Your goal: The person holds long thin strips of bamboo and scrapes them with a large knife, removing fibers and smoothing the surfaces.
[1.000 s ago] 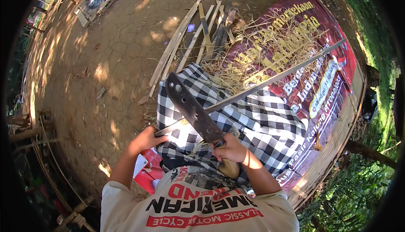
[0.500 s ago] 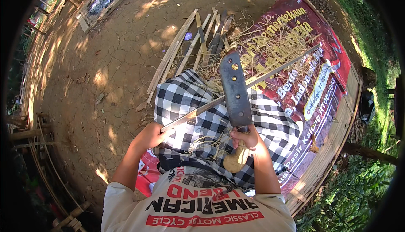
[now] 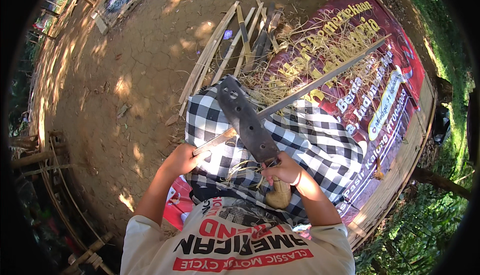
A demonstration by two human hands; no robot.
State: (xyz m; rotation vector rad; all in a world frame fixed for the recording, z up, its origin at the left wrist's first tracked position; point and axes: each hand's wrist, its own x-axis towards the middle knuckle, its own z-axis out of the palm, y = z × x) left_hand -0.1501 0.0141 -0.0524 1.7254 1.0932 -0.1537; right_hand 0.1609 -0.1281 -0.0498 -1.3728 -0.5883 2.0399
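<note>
My left hand [image 3: 181, 161] is closed round the near end of a long, thin bamboo strip [image 3: 320, 82], which slants up to the right across my lap. In my right hand [image 3: 286, 169] is a machete by its wooden handle [image 3: 279, 195], whose curved butt hangs below my fist. The broad dark blade [image 3: 245, 117], pierced with several holes, tilts up to the left and crosses over the strip. Whether its edge touches the strip I cannot tell. A black-and-white checked cloth [image 3: 300, 137] covers my lap, with thin curled shavings [image 3: 242, 170] lying on it.
Several split bamboo strips [image 3: 212, 50] lie on the cracked earth [image 3: 125, 65] ahead. To the right, a printed red banner [image 3: 395, 90] is spread on a bamboo platform [image 3: 400, 170], with a heap of pale shavings [image 3: 320, 55] on it. A bamboo railing [image 3: 45, 160] stands at the left.
The machete blade has swung from nearly upright to a leftward tilt, as my right hand turned and shifted slightly left. My left hand still holds the strip, barely moved.
</note>
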